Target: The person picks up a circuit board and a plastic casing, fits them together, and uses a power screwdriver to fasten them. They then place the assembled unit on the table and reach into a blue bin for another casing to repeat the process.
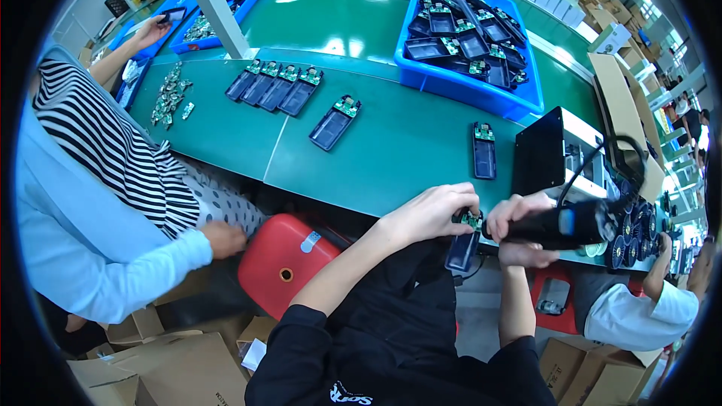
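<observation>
My left hand (432, 212) pinches the top end of a dark plastic casing (460, 252) with a small green circuit board at that end. The casing hangs just past the near edge of the table. My right hand (523, 214) is wrapped round a black handheld electric screwdriver (560, 227), held level and slightly blurred. Its tip points left, close to the board end of the casing; whether it touches a screw is hidden. A similar casing with a board (485, 152) lies on the green table (406, 158) beyond my hands, and another casing (335, 124) lies to its left.
Several casings (278, 90) lie in a row farther left, near a pile of loose circuit boards (169, 98). A blue bin (466, 79) full of casings stands at the back. Right are a black-sided machine (541, 154) and black spools (635, 233). A co-worker (98, 203) and red stool (282, 259) are left.
</observation>
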`<state>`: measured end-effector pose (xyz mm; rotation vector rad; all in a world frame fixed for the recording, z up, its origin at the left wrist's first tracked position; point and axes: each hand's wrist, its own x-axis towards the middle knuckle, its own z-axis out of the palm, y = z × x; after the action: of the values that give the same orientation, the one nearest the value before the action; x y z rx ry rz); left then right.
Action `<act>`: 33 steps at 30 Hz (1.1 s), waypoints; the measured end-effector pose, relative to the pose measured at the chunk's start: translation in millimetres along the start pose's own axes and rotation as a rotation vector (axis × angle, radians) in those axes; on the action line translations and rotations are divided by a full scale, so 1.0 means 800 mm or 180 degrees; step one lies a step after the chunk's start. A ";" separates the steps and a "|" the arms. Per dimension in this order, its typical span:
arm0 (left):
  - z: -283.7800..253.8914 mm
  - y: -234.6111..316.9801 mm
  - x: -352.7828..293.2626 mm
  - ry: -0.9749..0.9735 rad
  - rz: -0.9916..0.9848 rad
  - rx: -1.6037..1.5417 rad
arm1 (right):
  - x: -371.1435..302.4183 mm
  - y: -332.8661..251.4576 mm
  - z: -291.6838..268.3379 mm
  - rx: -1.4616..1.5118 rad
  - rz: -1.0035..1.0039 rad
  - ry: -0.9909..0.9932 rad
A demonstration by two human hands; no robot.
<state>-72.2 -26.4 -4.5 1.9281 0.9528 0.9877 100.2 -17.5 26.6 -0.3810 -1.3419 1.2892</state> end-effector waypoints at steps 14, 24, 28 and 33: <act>-0.110 -0.012 0.045 0.1035 -0.0045 0.2541 | -0.043 -0.070 -0.044 -0.0171 -0.0568 0.0464; -0.227 -0.047 -0.059 0.0553 -0.0746 0.2191 | -0.031 -0.125 -0.089 -0.0513 -0.0821 0.0875; -0.229 -0.040 -0.068 0.0586 -0.0697 0.2143 | 0.002 -0.140 -0.086 -0.0568 -0.1178 0.0792; -0.215 -0.030 -0.065 0.0683 -0.0867 0.2392 | 0.025 -0.143 -0.089 -0.0856 -0.1053 0.0992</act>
<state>-249.4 -11.8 30.5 2.2067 1.8561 0.7355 207.2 -7.5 110.0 -0.4995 -1.2494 0.7437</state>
